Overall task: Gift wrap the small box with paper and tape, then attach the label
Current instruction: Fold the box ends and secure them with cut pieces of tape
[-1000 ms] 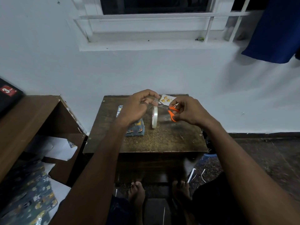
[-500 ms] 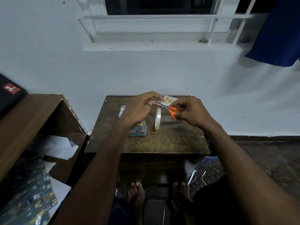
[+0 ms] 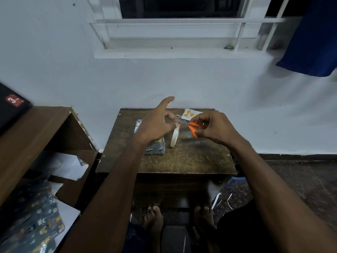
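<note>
You sit at a small dark wooden table [image 3: 182, 161]; its top looks rough, worn and speckled, not shiny. On it, the little box wrapped in blue printed paper [image 3: 156, 147] looks smooth with a soft shine. Just right of the box stands a pale ring of sticky tape [image 3: 174, 136], see-through plastic and a bit glossy. Your right hand [image 3: 215, 127] holds small scissors with bright orange plastic handles [image 3: 193, 128] and thin grey metal blades. At the table's far edge lies a white paper label with yellow dots [image 3: 189, 114], flat and matt. Left of the table, a brown wooden shelf [image 3: 36, 136] looks smooth, holding white paper and more blue printed wrapping paper [image 3: 36, 227].
</note>
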